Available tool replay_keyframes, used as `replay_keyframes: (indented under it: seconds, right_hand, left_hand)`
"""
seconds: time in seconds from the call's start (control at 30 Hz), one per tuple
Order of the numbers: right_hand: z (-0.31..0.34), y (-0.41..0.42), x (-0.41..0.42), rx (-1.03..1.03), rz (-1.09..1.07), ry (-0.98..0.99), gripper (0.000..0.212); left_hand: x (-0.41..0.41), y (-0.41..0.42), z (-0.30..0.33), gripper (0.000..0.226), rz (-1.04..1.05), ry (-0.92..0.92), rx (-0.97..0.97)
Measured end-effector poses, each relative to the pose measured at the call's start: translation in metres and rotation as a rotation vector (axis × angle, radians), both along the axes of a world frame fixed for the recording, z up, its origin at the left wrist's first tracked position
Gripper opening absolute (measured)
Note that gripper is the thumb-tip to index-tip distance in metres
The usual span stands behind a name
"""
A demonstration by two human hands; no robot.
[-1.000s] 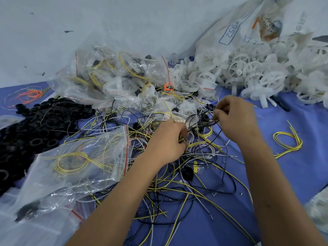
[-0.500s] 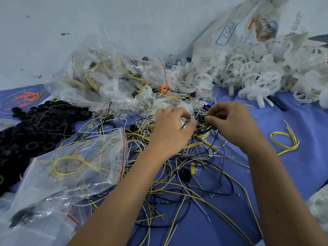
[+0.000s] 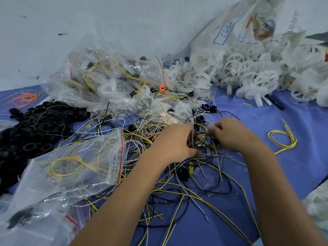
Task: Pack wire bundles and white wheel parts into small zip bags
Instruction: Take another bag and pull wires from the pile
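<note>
A tangle of loose yellow, black and white wires (image 3: 177, 181) covers the blue cloth in front of me. My left hand (image 3: 174, 141) and my right hand (image 3: 230, 134) are close together over the tangle, each gripping one side of a small coil of dark wires (image 3: 201, 137) between them. A zip bag with a red strip (image 3: 79, 164) holding a coiled yellow wire lies to the left. White wheel parts (image 3: 248, 71) are heaped at the back right. A separate yellow wire coil (image 3: 284, 139) lies to the right.
Filled clear zip bags (image 3: 110, 82) are piled at the back centre against the wall. Black rings (image 3: 33, 128) form a heap on the left. A large printed sack (image 3: 245, 23) sits behind the wheels. Orange wires (image 3: 24, 99) lie far left.
Both hands have dropped lower onto the wire tangle and drawn closer together around the dark coil; the view has shifted slightly.
</note>
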State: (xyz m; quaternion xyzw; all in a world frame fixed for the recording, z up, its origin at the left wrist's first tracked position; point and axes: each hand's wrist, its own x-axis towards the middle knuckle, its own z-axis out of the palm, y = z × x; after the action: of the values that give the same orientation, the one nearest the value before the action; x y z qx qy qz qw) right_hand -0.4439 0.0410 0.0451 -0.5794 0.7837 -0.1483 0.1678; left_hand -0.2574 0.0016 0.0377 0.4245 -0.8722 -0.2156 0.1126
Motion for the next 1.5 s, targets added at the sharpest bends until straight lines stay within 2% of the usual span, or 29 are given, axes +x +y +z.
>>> replay_keyframes:
  seconds: [0.1,0.13,0.2,0.27,0.33,0.43,0.53,0.67,0.73,0.83,0.97,1.1,1.17,1.23,1.3,1.33,1.37,1.43,1.5]
  right_hand:
    - [0.002,-0.001,-0.004,0.027,-0.055,0.041,0.045]
    - [0.003,-0.001,-0.004,-0.008,-0.074,0.056,0.043]
    - [0.006,-0.004,-0.003,-0.158,-0.102,0.069,0.033]
    - [0.008,-0.008,0.004,-0.275,-0.056,0.013,0.024]
    - [0.008,-0.009,0.013,-0.362,0.014,-0.018,0.015]
    - [0.005,-0.013,0.023,-0.470,0.058,-0.057,0.009]
    - [-0.005,-0.019,0.027,-0.306,0.129,0.025,0.014]
    - [-0.016,-0.017,0.020,-0.313,0.067,0.018,0.022]
    - [-0.018,-0.015,0.017,-0.245,0.068,0.024,0.027]
    - [-0.022,-0.016,0.013,-0.135,0.074,0.024,0.035]
    - [-0.023,-0.021,0.004,-0.053,-0.007,0.101,0.037]
    - [-0.016,-0.028,-0.001,-0.057,-0.116,0.185,0.044]
    - [-0.010,-0.030,0.000,-0.077,-0.143,0.200,0.036]
    - [0.001,-0.030,0.005,-0.203,-0.175,0.141,0.030]
    - [0.017,-0.029,0.022,-0.462,-0.161,0.106,0.035]
    - [0.027,-0.029,0.036,-0.576,-0.117,0.011,0.039]
    - [0.038,-0.029,0.053,-0.633,-0.036,-0.168,0.047]
    - [0.054,-0.031,0.084,-0.536,0.142,-0.560,0.059]
    - [0.056,-0.036,0.111,-0.373,0.287,-0.617,0.042]
  left_hand:
    - [0.002,0.001,0.001,0.026,0.066,0.173,-0.002]
    - [0.004,0.000,0.001,0.017,0.119,0.255,-0.012]
    - [0.007,-0.004,0.001,0.016,0.251,0.352,-0.051]
    - [0.006,-0.008,0.002,0.013,0.294,0.309,-0.079]
    - [0.001,-0.011,-0.002,0.010,0.266,0.175,-0.110]
    - [-0.007,-0.014,-0.008,0.027,0.261,0.023,-0.173]
    - [-0.011,-0.013,-0.009,0.022,0.302,0.012,-0.189]
    - [-0.011,-0.016,-0.009,0.006,0.315,0.040,-0.132]
    - [-0.008,-0.019,-0.008,0.006,0.304,0.068,-0.061]
    - [-0.001,-0.024,-0.005,0.010,0.313,0.178,0.025]
    - [0.012,-0.029,0.006,0.014,0.371,0.302,-0.066]
    - [0.027,-0.028,0.025,0.016,0.469,0.552,-0.133]
    - [0.036,-0.029,0.033,0.011,0.520,0.749,-0.073]
    - [0.044,-0.028,0.040,0.007,0.539,0.916,0.034]
    - [0.053,-0.027,0.043,0.010,0.530,0.947,0.051]
    - [0.058,-0.026,0.042,0.010,0.527,0.928,0.032]
    - [0.063,-0.024,0.041,0.009,0.525,0.905,0.009]
    - [0.073,-0.022,0.038,0.010,0.529,0.873,-0.043]
    - [0.086,-0.020,0.033,0.012,0.529,0.862,-0.074]
